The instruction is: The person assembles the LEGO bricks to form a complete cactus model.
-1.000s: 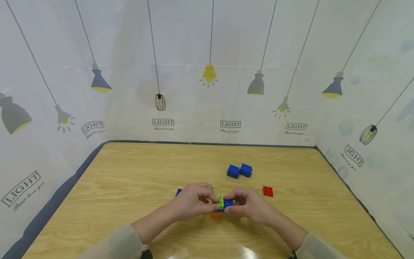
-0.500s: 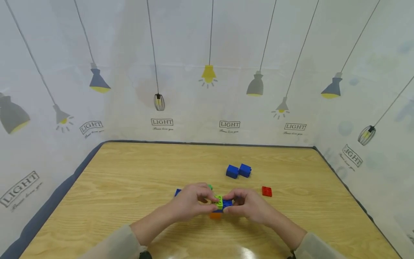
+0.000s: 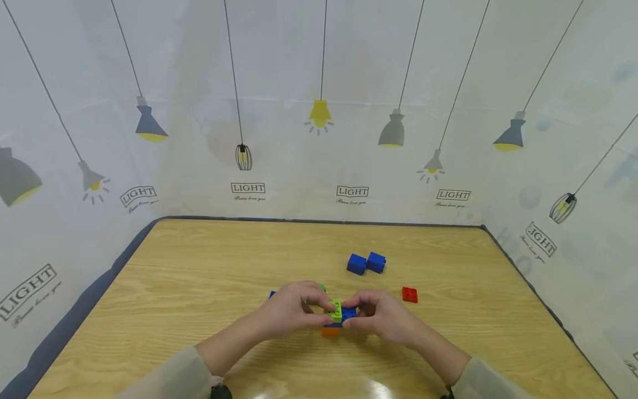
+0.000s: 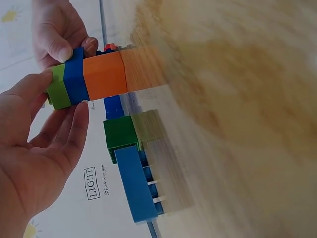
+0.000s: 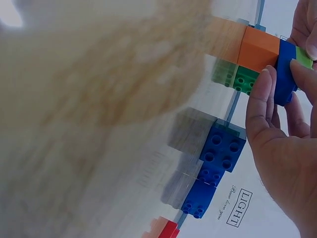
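A small stack of toy building bricks stands on the table between the two hands. Its bottom is an orange brick point(image 4: 105, 75), with a flatter blue brick point(image 5: 284, 74) across it. On the blue one's left part sits a lime green brick point(image 3: 336, 312). The left hand point(image 3: 291, 310) pinches the lime green brick between thumb and fingers. The blue brick sticks out to the right of the lime one, and there the right hand point(image 3: 384, 316) grips its end by thumb and index finger. Both hands hide parts of the stack.
Beyond the stack lie two blue bricks point(image 3: 356, 264), close together. A red flat brick point(image 3: 410, 295) is on the right. Behind the left hand, a green brick point(image 4: 120, 135) and a long blue brick point(image 4: 136, 183) rest on the table point(image 3: 224, 249). A printed curtain surrounds it.
The head view has drifted slightly, so the scene appears a little further left. Both hands keep the same hold on the stack.
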The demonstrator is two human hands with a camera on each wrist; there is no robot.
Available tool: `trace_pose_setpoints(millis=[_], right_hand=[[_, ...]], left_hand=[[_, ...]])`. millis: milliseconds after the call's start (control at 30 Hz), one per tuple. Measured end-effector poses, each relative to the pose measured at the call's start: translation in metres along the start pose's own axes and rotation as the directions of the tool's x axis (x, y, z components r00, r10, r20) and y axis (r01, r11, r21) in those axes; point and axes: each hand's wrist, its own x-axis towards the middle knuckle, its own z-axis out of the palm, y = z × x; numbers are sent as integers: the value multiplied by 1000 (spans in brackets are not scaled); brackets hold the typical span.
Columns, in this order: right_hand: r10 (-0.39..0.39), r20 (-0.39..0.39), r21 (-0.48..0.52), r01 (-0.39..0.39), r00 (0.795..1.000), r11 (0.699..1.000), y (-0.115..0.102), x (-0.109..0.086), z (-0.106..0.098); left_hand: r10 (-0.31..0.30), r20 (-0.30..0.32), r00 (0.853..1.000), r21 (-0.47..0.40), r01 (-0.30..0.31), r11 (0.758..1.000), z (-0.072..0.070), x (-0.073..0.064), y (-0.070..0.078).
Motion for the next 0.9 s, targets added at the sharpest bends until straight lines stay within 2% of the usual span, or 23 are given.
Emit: trace_pose_setpoints(millis=[233, 700, 900], right_hand=[[-1, -2, 1, 1, 1000, 1000, -1, 1, 0], [7, 2, 32, -7, 1000, 999, -1, -1, -3], [-6, 9, 24, 5, 1000, 1000, -1, 0, -1]], left_hand=[[1, 1, 1000, -25, -1, 1000, -1, 0, -1], [60, -10, 998, -38, -60, 997, 2, 2, -3], [42, -8, 999, -27, -43, 999, 0, -2, -3]])
